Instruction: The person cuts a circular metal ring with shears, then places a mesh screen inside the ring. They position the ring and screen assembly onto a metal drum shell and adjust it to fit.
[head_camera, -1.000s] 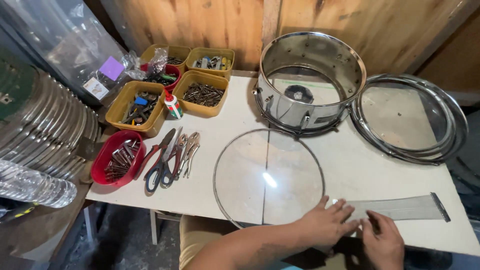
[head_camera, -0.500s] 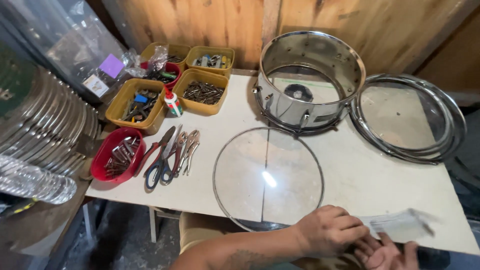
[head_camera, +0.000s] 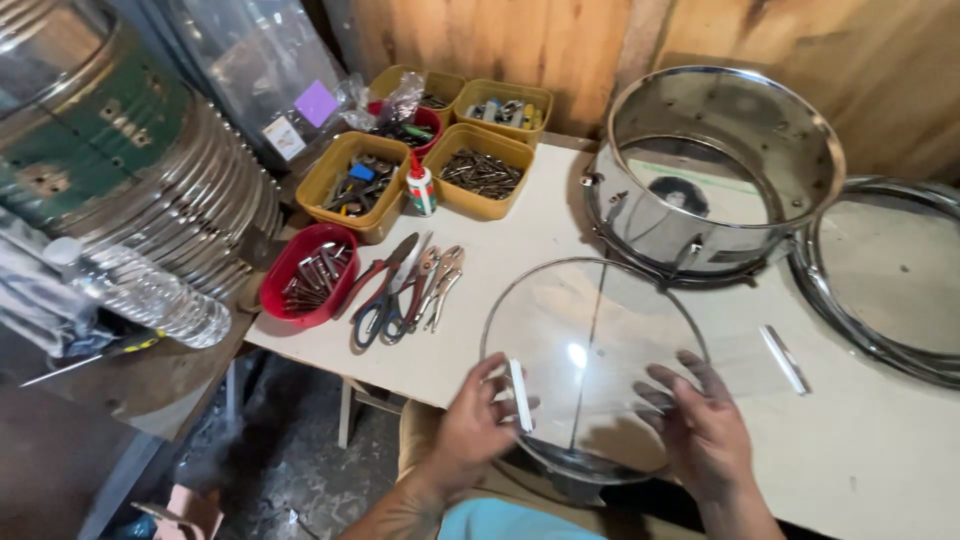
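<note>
Left hand (head_camera: 478, 425) grips one end plate of the snare wire strip (head_camera: 650, 365), fingers curled round the pale bar; right hand (head_camera: 703, 425) lies open, fingers spread on the strip's middle, not clenched. Strip lies flat across the clear drum head (head_camera: 595, 300), long axis running left-right, far end plate pointing out past the head's right edge. Risk, imo: head overhangs the table (head_camera: 900, 450) edge near the person, so a hard press could tip it & kink the strip
</note>
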